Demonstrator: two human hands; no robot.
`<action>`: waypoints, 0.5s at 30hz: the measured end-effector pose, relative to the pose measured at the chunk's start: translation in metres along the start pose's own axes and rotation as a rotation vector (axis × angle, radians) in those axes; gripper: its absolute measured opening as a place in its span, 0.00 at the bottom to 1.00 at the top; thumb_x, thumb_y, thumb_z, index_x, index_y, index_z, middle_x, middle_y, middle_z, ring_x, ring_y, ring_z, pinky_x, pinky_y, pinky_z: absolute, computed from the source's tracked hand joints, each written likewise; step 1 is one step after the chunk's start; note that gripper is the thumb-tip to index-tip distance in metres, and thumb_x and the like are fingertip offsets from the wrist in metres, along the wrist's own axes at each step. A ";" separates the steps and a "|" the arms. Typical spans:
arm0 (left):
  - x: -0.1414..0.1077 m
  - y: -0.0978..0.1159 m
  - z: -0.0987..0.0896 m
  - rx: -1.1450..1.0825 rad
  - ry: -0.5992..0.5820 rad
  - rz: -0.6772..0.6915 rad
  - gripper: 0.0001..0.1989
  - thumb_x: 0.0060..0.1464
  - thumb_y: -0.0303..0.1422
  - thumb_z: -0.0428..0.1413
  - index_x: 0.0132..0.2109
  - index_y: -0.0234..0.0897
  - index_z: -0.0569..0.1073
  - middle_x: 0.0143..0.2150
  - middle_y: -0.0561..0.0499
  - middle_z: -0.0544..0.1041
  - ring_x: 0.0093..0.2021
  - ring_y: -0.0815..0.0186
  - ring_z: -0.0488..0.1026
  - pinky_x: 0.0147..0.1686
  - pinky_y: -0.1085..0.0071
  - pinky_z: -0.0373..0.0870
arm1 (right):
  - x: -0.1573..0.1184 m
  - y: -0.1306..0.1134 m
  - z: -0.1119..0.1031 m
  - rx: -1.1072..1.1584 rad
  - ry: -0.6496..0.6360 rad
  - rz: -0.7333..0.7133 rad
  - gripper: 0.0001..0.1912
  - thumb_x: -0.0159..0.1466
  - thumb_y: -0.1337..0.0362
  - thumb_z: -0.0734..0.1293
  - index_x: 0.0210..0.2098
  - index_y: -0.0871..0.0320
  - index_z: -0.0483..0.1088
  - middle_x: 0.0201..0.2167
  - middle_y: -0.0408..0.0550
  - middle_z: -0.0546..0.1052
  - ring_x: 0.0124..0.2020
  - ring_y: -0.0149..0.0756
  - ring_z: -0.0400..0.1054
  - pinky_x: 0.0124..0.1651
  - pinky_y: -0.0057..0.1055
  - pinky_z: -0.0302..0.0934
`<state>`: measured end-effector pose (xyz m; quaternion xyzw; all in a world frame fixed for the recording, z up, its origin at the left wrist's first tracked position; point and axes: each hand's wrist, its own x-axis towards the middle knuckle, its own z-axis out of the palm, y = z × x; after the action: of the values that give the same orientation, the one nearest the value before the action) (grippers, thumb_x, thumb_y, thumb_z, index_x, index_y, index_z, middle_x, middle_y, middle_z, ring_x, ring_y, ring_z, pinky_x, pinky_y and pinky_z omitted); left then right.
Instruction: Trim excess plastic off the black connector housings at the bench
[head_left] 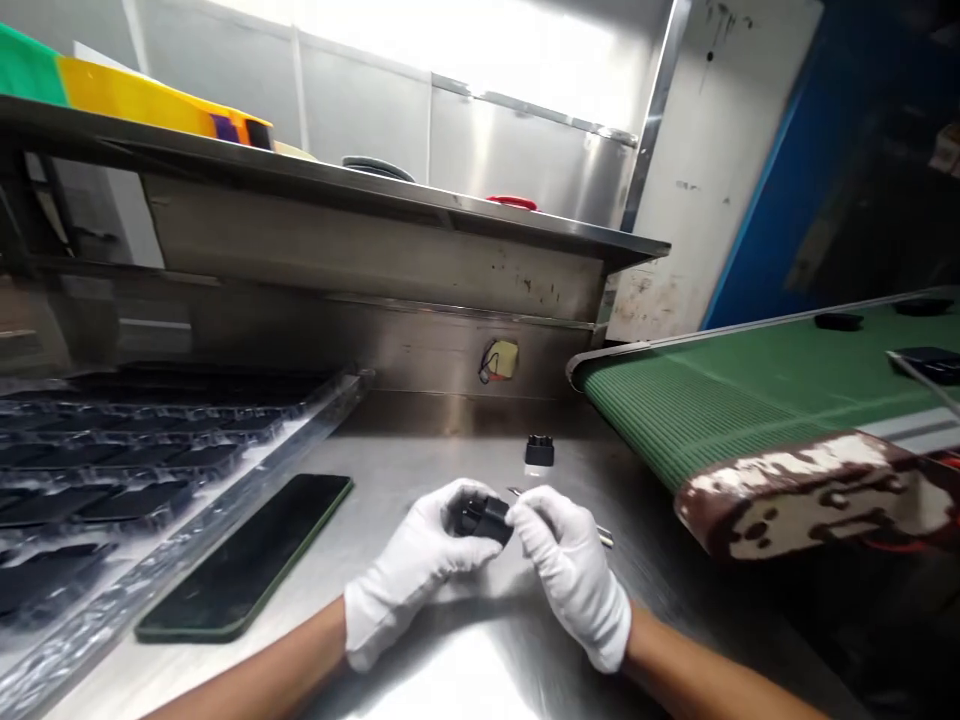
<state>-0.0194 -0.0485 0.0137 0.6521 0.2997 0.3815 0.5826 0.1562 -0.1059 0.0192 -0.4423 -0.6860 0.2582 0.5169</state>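
Note:
Both my hands wear white gloves. My left hand (pixel 431 560) is closed around a small black plastic housing (pixel 486 517), held just above the metal table. The fingertips of my right hand (pixel 566 565) are pinched together at the right end of that housing. A thin metal tool (pixel 605 538) shows on both sides of my right hand; whether the hand grips it or it lies on the table behind, I cannot tell. Just beyond the hands, a small black block (pixel 539 451) with raised knobs on top stands on the table.
On the left lie a phone (pixel 251 560) and a clear plastic tray (pixel 274 465) with rows of black parts. A green conveyor belt (pixel 720 385) carrying black pieces runs along the right. A metal shelf (pixel 420 200) spans the back above a yellow patch (pixel 502 358) with wires.

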 end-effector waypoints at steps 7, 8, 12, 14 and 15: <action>-0.007 -0.018 0.008 -0.236 -0.059 -0.097 0.17 0.41 0.30 0.71 0.40 0.38 0.76 0.33 0.55 0.77 0.32 0.68 0.71 0.35 0.72 0.69 | 0.003 0.024 -0.022 0.189 -0.088 0.340 0.20 0.70 0.48 0.61 0.33 0.59 0.67 0.21 0.38 0.65 0.19 0.25 0.56 0.24 0.24 0.51; -0.009 -0.018 0.012 -0.262 -0.034 -0.126 0.17 0.40 0.27 0.71 0.39 0.38 0.76 0.32 0.55 0.77 0.30 0.68 0.72 0.33 0.73 0.69 | 0.002 0.023 -0.023 0.231 -0.144 0.408 0.21 0.69 0.47 0.61 0.32 0.59 0.67 0.20 0.39 0.67 0.18 0.25 0.56 0.23 0.24 0.51; -0.014 -0.008 0.024 -0.354 0.005 -0.220 0.13 0.41 0.22 0.69 0.35 0.38 0.77 0.31 0.53 0.80 0.31 0.65 0.76 0.31 0.75 0.71 | 0.000 0.021 -0.019 0.436 -0.302 0.534 0.24 0.66 0.45 0.64 0.28 0.59 0.67 0.17 0.38 0.66 0.18 0.24 0.57 0.22 0.21 0.51; -0.014 -0.002 0.025 -0.404 -0.029 -0.231 0.12 0.43 0.22 0.68 0.35 0.39 0.79 0.31 0.54 0.80 0.32 0.67 0.77 0.33 0.77 0.72 | -0.004 0.021 -0.017 0.553 -0.357 0.578 0.24 0.65 0.44 0.66 0.27 0.59 0.66 0.15 0.37 0.64 0.17 0.23 0.55 0.21 0.20 0.48; -0.013 0.000 0.025 -0.414 -0.038 -0.242 0.12 0.43 0.22 0.69 0.35 0.40 0.79 0.30 0.55 0.80 0.31 0.67 0.77 0.33 0.77 0.72 | -0.006 0.021 -0.016 0.603 -0.373 0.609 0.24 0.64 0.43 0.66 0.28 0.59 0.66 0.15 0.37 0.64 0.16 0.21 0.52 0.20 0.20 0.45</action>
<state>-0.0052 -0.0730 0.0107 0.4849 0.2799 0.3499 0.7510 0.1791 -0.1023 0.0048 -0.3995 -0.5005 0.6611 0.3911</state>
